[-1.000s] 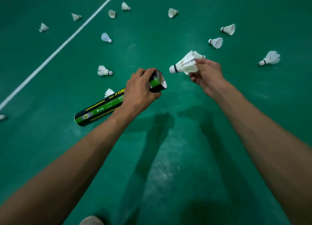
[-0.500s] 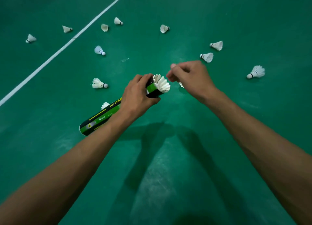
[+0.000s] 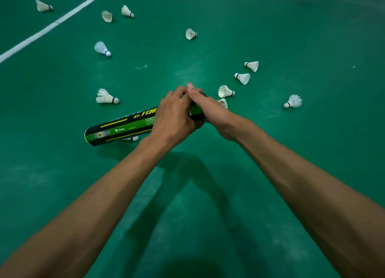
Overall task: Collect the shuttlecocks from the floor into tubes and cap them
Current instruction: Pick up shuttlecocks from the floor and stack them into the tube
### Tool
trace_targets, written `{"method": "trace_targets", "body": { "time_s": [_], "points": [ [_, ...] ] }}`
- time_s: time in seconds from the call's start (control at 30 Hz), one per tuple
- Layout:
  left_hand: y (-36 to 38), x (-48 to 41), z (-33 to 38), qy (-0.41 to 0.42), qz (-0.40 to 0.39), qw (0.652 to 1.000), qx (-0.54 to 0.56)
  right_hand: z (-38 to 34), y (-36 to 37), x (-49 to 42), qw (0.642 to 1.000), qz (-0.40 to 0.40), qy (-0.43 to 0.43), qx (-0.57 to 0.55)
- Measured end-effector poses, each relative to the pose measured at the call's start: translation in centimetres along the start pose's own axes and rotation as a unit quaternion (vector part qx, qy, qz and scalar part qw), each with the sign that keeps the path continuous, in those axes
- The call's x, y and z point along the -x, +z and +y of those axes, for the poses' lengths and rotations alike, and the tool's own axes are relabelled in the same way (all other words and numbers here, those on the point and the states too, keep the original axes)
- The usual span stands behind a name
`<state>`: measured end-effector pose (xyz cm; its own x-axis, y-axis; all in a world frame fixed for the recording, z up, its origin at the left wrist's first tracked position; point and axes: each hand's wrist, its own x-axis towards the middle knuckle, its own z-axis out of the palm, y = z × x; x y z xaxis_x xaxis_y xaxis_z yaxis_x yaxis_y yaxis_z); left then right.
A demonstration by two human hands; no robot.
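Shuttlecocks [image 3: 106, 96] lie scattered over the green floor [image 3: 312, 48], about a dozen in view. They are white-feathered, with pale cork noses and a dark band. Most sit beyond the hands and a few lie near the white line [image 3: 56, 22] at the far left. One is just under the tube [image 3: 123, 127] and one is half hidden behind the right wrist.

The tube is held off the floor, nearly level, with its closed end to the left and its mouth between the two hands. It is black and green with yellow stripes and yellow lettering, and it looks stiff and light. Its shadow falls on the floor below.

The left hand [image 3: 175, 119] grips the tube near the mouth, fingers and thumb wrapped round the barrel. The right hand [image 3: 210, 111] lies against the mouth with its back to the camera, one fingertip showing above the left knuckles. Its other fingers are hidden, so I cannot tell whether they pinch a shuttlecock or only press at the opening. No feathers show at the mouth.

The step in hand looks like loading, seating a shuttlecock down into the tube. With so many on the floor and no cap in view, the task seems far from done. The next move probably calls for freeing the right hand and reaching to the nearest shuttlecock just beyond it. That one should go in nose first so the feathers nest rather than crush, while the left hand holds the mouth steady.
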<state>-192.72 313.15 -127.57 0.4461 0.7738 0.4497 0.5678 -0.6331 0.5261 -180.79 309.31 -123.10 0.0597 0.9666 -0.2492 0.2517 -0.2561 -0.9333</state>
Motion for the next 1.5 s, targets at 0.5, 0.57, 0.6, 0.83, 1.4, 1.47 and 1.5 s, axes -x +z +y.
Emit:
{"method": "trace_targets", "body": {
  "time_s": [0.5, 0.57, 0.6, 0.83, 1.4, 1.47, 1.5],
  "points": [
    [-7.7, -2.4, -6.2, -0.053, 0.092, 0.993, -0.059, -9.1, 5.7, -5.8, 0.997, 0.016, -0.032, 0.070],
    [-8.7, -1.7, -7.8, -0.080, 0.110, 0.988, -0.076, -9.2, 8.3, -6.5, 0.996, -0.032, -0.044, 0.065],
    [-9.1, -1.1, -8.6, -0.090, 0.118, 0.986, -0.078, -9.0, 9.5, -6.8, 0.996, -0.046, -0.052, 0.062],
    [-10.5, 1.9, -13.4, -0.125, 0.076, 0.979, -0.143, -6.8, 14.1, -9.9, 0.976, -0.214, -0.009, -0.048],
    [-15.4, 9.3, -17.5, -0.254, 0.048, 0.942, -0.215, 3.0, 21.9, -16.4, 0.935, -0.076, -0.038, 0.343],
    [-16.1, 10.1, -18.0, -0.264, 0.051, 0.938, -0.220, 4.1, 23.1, -16.7, 0.883, -0.135, -0.031, 0.449],
    [-16.3, 10.4, -18.2, -0.268, 0.058, 0.936, -0.221, 4.7, 23.5, -17.0, 0.869, -0.138, -0.030, 0.474]
  ]
}}
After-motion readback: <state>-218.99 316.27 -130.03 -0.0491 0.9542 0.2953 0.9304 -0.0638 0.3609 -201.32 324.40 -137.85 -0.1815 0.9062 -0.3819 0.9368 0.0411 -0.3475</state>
